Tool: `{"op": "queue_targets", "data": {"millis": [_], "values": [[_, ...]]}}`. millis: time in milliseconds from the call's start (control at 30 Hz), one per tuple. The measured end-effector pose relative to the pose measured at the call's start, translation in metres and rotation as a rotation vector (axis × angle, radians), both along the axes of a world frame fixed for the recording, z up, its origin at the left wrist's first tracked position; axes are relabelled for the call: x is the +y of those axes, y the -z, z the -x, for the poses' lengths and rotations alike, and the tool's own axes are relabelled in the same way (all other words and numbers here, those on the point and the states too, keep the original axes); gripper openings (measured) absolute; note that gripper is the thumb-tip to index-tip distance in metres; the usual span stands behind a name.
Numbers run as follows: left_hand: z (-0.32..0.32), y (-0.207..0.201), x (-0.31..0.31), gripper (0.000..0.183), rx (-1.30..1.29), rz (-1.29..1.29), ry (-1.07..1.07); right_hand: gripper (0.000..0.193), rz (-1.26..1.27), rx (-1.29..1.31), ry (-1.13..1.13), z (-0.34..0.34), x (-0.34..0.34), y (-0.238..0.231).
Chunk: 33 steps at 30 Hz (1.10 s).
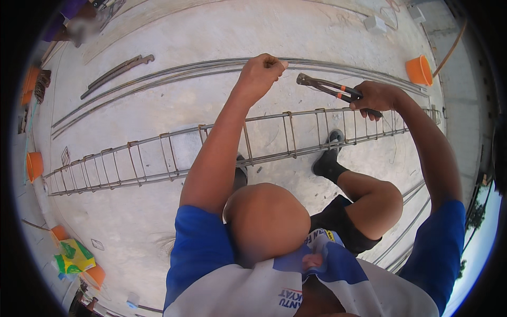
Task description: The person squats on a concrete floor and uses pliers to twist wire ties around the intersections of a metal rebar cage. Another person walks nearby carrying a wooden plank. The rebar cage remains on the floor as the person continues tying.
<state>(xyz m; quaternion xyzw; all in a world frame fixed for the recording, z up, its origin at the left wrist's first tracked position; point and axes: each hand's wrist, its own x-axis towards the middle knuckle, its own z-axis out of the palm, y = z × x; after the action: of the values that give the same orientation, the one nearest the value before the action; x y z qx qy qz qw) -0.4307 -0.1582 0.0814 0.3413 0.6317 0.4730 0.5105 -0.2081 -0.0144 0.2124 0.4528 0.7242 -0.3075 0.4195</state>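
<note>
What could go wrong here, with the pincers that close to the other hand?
1. The pincers in the right hand point at the left hand gripping the long bars; a slip could nip fingers.
2. Both feet stand inside the rebar cage, so a shift might trip the person.
3. Loose rods lie near the right leg, possibly rolling underfoot.

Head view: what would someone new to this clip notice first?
The long rebar cage lying across the concrete floor like a ladder, right in front of the squatting person. Above it, the right hand grips orange-handled pincers, while the left hand pinches a loose steel rod beyond the cage. Orange buckets dot the edges.
</note>
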Motion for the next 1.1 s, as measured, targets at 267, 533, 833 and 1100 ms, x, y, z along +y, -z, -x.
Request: {"op": "queue_targets", "data": {"millis": [267, 533, 833, 1100], "values": [[-0.049, -0.093, -0.025, 0.041, -0.621, -0.58, 0.009, 0.034, 0.018, 0.978, 0.194, 0.011, -0.114, -0.048], [-0.061, -0.196, -0.087, 0.035, -0.305, -0.693, -0.221, 0.05, -0.182, 1.58, 0.248, 0.014, -0.17, -0.068], [-0.11, -0.236, -0.097, 0.029, -0.518, -0.835, -0.403, 0.03, -1.067, 1.645, -0.099, -0.009, -0.203, -0.081], [-0.151, -0.214, -0.085, 0.059, -0.475, -0.663, -0.214, 0.032, -0.723, 1.349, 0.272, -0.066, -0.206, -0.096]]}}
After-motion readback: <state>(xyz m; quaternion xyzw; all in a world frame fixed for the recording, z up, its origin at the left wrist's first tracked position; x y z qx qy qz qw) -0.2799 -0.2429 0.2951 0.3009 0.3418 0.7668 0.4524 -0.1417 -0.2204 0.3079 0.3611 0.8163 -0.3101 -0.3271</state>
